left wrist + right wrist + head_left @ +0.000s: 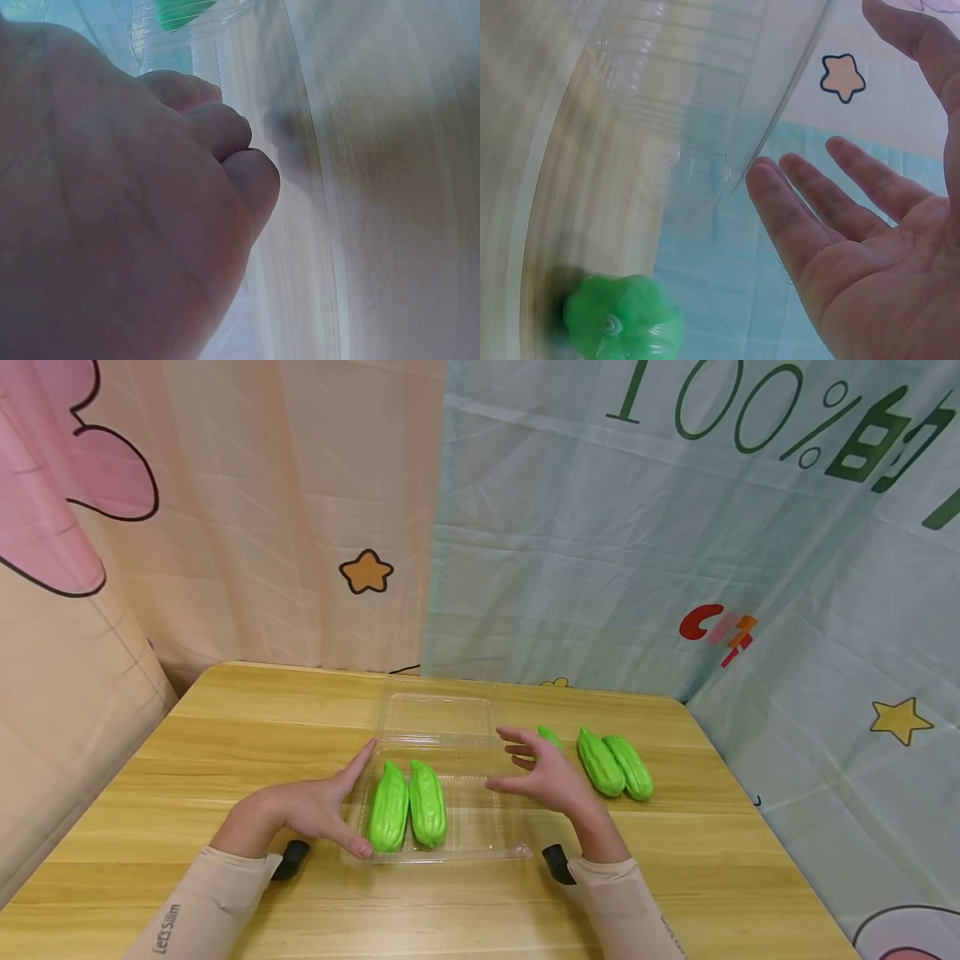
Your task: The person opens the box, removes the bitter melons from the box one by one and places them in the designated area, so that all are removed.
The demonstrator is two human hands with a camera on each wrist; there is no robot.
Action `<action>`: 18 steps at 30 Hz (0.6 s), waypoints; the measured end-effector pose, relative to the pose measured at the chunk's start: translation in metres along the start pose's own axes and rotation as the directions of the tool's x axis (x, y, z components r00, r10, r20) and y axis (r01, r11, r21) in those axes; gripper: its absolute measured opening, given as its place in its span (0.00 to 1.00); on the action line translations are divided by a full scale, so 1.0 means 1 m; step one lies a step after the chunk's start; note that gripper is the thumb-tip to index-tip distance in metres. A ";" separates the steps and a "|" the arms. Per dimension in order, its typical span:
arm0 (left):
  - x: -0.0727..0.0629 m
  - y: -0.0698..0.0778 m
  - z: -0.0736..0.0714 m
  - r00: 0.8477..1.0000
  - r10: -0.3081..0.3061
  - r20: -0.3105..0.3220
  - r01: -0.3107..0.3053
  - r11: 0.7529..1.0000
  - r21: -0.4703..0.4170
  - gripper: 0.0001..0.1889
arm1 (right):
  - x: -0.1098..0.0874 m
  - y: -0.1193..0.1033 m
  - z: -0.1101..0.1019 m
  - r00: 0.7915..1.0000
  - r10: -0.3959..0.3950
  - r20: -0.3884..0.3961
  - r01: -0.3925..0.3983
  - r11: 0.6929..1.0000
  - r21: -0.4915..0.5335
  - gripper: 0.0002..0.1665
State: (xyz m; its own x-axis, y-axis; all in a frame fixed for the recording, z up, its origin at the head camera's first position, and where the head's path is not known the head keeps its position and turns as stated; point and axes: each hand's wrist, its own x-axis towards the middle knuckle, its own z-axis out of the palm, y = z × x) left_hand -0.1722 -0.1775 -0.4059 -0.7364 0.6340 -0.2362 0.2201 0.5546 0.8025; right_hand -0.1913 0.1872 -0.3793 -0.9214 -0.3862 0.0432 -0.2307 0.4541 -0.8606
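A clear plastic clamshell box [472, 852] sits on the table with its lid [438, 714] folded back. Two green ridged gourds, like bitter melons, lie side by side in its left half: the left gourd [388, 810] and the right gourd [428, 806]. My left hand [318, 806] is at the box's left side, thumb and index finger spread wide along it; whether it touches the wall is unclear. Over the box's right side is my right hand [547, 772], fingers apart and holding nothing. In the right wrist view, its fingers [787, 217] are near the clear plastic edge.
Two more green gourds [600, 764] lie together on the wooden table [712, 860] to the right. Another gourd [551, 737] is partly hidden behind my right hand. Printed curtains [562, 568] hang behind the table and at both sides.
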 end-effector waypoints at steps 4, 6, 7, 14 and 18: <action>0.000 -0.001 0.000 1.000 0.005 0.002 -0.005 1.000 -0.003 0.79 | -0.001 -0.002 0.004 1.000 -0.007 0.017 0.006 1.000 0.015 0.47; 0.000 -0.001 0.000 1.000 0.009 0.003 -0.009 1.000 -0.002 0.79 | 0.000 -0.003 0.006 0.999 -0.017 0.039 0.016 1.000 0.027 0.47; 0.000 0.000 0.000 1.000 0.009 0.002 -0.009 1.000 -0.001 0.79 | 0.001 -0.002 0.008 0.999 -0.018 0.050 0.017 0.999 0.034 0.47; -0.001 0.001 0.000 1.000 -0.001 0.001 0.001 1.000 0.000 0.78 | 0.003 -0.004 0.023 0.990 -0.055 0.126 0.053 0.998 0.021 0.47; -0.001 0.001 0.000 1.000 0.002 0.004 -0.002 1.000 -0.003 0.78 | 0.003 -0.006 0.029 0.986 -0.081 0.144 0.078 0.997 0.028 0.47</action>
State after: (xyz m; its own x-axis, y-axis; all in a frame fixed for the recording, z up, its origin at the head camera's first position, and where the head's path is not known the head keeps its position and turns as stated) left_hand -0.1713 -0.1776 -0.4049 -0.7337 0.6370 -0.2366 0.2196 0.5517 0.8046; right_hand -0.1836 0.1599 -0.3888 -0.8450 -0.5334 0.0391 -0.2925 0.3997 -0.8687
